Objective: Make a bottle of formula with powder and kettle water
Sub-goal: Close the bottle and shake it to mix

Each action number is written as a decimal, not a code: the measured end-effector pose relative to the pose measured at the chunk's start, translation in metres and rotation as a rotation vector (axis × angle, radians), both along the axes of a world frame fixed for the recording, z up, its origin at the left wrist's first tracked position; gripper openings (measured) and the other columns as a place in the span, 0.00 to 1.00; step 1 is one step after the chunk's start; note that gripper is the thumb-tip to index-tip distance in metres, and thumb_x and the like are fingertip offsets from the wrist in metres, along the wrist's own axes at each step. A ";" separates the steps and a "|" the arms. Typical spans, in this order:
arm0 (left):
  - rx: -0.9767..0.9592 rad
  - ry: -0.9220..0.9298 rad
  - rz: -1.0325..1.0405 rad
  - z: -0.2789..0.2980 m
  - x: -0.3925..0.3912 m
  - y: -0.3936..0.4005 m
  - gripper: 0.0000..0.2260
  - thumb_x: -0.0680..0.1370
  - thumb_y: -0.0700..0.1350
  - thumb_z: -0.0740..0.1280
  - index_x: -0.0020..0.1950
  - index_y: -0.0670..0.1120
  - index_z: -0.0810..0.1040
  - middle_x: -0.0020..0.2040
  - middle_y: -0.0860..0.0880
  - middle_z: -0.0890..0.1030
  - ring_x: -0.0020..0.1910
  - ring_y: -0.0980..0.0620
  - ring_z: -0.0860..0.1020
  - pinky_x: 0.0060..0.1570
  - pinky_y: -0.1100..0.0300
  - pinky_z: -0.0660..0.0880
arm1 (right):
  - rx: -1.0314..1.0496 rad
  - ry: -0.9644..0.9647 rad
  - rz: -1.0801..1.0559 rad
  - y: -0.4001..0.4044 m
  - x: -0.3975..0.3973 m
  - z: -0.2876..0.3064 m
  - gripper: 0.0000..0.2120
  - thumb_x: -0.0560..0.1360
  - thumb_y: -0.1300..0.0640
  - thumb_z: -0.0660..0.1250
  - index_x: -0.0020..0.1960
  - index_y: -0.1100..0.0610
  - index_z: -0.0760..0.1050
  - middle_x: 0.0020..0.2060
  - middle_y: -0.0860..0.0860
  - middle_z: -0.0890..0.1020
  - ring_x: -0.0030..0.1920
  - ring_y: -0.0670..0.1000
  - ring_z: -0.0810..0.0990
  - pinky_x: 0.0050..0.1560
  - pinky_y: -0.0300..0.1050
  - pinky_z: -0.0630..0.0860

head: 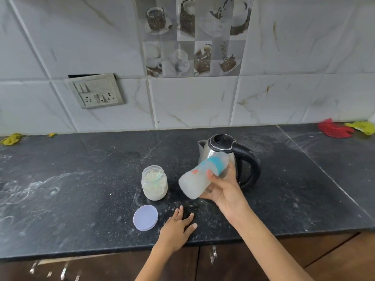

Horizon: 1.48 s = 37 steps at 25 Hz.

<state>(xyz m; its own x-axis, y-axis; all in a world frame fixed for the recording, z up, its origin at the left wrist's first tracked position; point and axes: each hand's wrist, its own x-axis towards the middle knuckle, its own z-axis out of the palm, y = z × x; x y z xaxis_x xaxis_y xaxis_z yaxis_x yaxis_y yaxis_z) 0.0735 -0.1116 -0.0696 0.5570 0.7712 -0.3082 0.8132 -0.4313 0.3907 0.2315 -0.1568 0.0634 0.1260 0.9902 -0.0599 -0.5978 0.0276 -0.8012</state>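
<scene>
My right hand [223, 189] grips a baby bottle [199, 177] with a blue collar. The bottle is tilted almost on its side above the counter, blurred, and holds milky white liquid. Just behind it stands a steel kettle [221, 151] with a black lid and handle. An open glass jar [154, 182] of pale powder stands left of the bottle. Its lilac lid [145, 217] lies flat nearer the counter's front. My left hand [178, 226] rests flat on the counter beside the lid, fingers spread, holding nothing.
The black stone counter [81, 189] is dusted with white powder smears at the left. Red and yellow cloths [345, 128] lie at the back right, a yellow scrap [12, 138] at the back left. A switch and socket plate [96, 91] sits on the tiled wall.
</scene>
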 end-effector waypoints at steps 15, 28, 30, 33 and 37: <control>-0.064 -0.140 0.092 0.000 0.003 -0.010 0.21 0.82 0.53 0.56 0.75 0.52 0.62 0.79 0.48 0.54 0.78 0.45 0.50 0.76 0.45 0.49 | -0.059 -0.106 -0.009 -0.030 -0.011 -0.006 0.41 0.66 0.55 0.77 0.72 0.37 0.61 0.61 0.54 0.80 0.54 0.57 0.85 0.40 0.59 0.83; -0.068 -0.213 0.129 -0.005 0.001 -0.011 0.23 0.82 0.50 0.59 0.76 0.50 0.60 0.79 0.46 0.51 0.78 0.46 0.50 0.76 0.50 0.50 | -0.062 -0.051 -0.095 -0.028 -0.009 -0.013 0.38 0.70 0.58 0.75 0.72 0.38 0.61 0.60 0.54 0.80 0.54 0.58 0.85 0.39 0.60 0.83; -0.042 -0.268 0.215 -0.005 0.002 -0.015 0.23 0.79 0.49 0.64 0.74 0.46 0.65 0.75 0.43 0.64 0.74 0.44 0.63 0.73 0.54 0.59 | -0.064 -0.162 0.083 -0.033 -0.015 -0.017 0.39 0.69 0.58 0.77 0.71 0.36 0.62 0.58 0.54 0.82 0.56 0.58 0.84 0.39 0.60 0.83; -0.043 -0.227 0.206 -0.006 0.002 -0.011 0.22 0.81 0.50 0.60 0.74 0.50 0.64 0.79 0.45 0.55 0.78 0.45 0.54 0.76 0.47 0.53 | -0.037 -0.036 -0.075 -0.024 -0.006 -0.016 0.37 0.69 0.58 0.76 0.72 0.40 0.63 0.62 0.57 0.79 0.56 0.60 0.84 0.40 0.58 0.83; -0.039 -0.278 0.230 -0.009 0.005 -0.013 0.22 0.80 0.50 0.62 0.73 0.51 0.66 0.77 0.48 0.61 0.76 0.45 0.59 0.75 0.49 0.57 | -0.092 -0.177 0.023 -0.028 -0.009 -0.020 0.41 0.67 0.57 0.78 0.71 0.36 0.61 0.57 0.54 0.83 0.55 0.58 0.85 0.40 0.59 0.83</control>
<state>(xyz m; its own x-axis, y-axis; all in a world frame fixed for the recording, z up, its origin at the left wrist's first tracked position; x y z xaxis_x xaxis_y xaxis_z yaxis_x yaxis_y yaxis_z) 0.0781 -0.1245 -0.0783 0.4371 0.8767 -0.2010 0.7477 -0.2299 0.6230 0.2227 -0.1851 0.0431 0.1196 0.9844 -0.1287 -0.4466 -0.0624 -0.8926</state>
